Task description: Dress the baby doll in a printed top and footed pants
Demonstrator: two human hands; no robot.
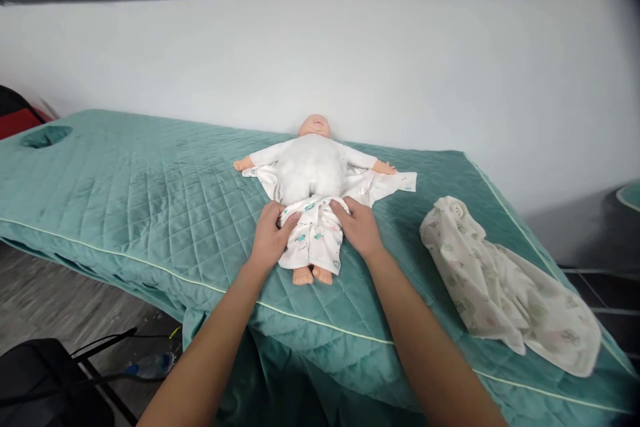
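A baby doll [313, 163] with a white cloth body lies on its back, arms spread, feet toward me. Printed white baby pants [311, 240] cover its legs, with the bare feet sticking out below. My left hand [271, 233] grips the waistband on the left side, thumb on top. On the right side, my right hand [357, 227] grips the same waistband in a similar way. Beneath the doll's torso and arms, a printed white baby shirt [367, 185] lies spread open. The fingers under the cloth are partly hidden.
The doll rests on a massage bed with a green quilted cover [175, 207], which has a face hole [47, 137] at the far left. A crumpled printed cloth [493, 280] lies to the right. Behind is a white wall [225, 60]. A black chair [47, 383] and plastic bottle [151, 365] are at lower left.
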